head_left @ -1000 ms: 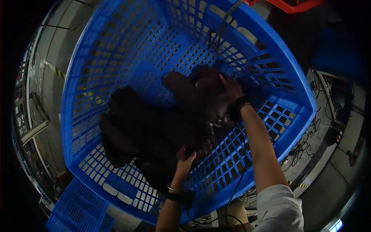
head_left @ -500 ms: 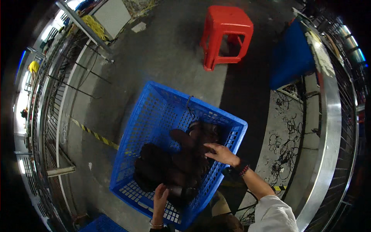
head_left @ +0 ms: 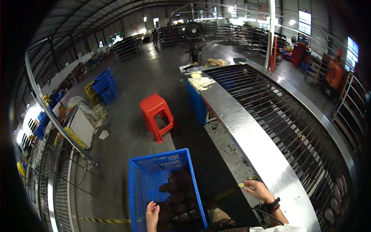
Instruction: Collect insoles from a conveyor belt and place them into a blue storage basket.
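Note:
Below me a blue perforated plastic crate (head_left: 131, 181) holds several dark brown, rounded, elongated pieces (head_left: 178, 197); their exact kind is too dark to tell. My left hand (head_left: 152, 214) is over the crate's near left part, its fingers loosely bent and nothing seen in them. Out to the right of the crate, my right hand (head_left: 258, 190) hangs beside the metal edge of a long rack table (head_left: 266, 149). Its fingers are partly spread. A small yellowish patch shows at the fingertips and seems to be floor tape behind them.
A red plastic stool (head_left: 154, 103) stands beyond the crate. The rack table has rows of bars (head_left: 266, 104), with oval pieces (head_left: 335, 203) at its near right. A fan (head_left: 194, 33) stands at its far end. Blue crates (head_left: 104, 86) are stacked at the left; a person (head_left: 155, 37) is far off.
My view has lifted and turned right, bringing the rack table and hall into sight. My right hand has left the crate and moved out to the right; my left hand stays at the crate.

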Motion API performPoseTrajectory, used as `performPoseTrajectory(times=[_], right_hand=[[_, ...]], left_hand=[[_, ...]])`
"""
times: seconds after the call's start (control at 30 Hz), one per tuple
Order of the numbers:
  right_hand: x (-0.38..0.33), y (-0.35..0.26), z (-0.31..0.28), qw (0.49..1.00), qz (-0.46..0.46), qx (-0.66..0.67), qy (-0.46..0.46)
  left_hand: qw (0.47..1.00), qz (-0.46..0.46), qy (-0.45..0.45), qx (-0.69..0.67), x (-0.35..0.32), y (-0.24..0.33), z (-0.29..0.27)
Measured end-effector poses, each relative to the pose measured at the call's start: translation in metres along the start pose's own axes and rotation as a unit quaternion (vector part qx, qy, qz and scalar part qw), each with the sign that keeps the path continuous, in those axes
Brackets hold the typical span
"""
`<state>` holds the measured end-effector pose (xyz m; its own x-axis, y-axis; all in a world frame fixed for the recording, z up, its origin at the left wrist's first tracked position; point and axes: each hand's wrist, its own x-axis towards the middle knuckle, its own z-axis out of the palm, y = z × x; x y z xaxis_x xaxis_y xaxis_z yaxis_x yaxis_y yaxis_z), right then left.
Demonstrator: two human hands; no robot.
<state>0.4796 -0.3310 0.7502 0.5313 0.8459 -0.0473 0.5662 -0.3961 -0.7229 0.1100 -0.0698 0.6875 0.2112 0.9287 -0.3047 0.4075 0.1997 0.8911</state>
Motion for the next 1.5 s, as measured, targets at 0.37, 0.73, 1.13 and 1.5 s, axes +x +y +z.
performPoseTrajectory(times=[0.37, 0.73, 1.13, 1.5], right_hand=[[-0.248, 0.008, -0.056, 0.954, 0.235, -0.071, 0.172], [-0.478, 0.094, -0.117, 0.905, 0.338, -0.085, 0.243], [-0.787, 0.170, -0.193, 0.669, 0.321, 0.191, 0.642], [-0.837, 0.411, -0.147, 0.185, 0.221, 0.623, 0.728]], left_hand=[[0.924, 0.216, -0.254, 0.185, -0.091, 0.042, 0.099], [0.841, 0.209, -0.496, 0.055, -0.250, 0.128, 0.298], [0.625, 0.106, -0.770, -0.076, -0.625, 0.149, 0.589], [0.614, -0.378, -0.685, 0.105, -0.674, -0.053, 0.740]])
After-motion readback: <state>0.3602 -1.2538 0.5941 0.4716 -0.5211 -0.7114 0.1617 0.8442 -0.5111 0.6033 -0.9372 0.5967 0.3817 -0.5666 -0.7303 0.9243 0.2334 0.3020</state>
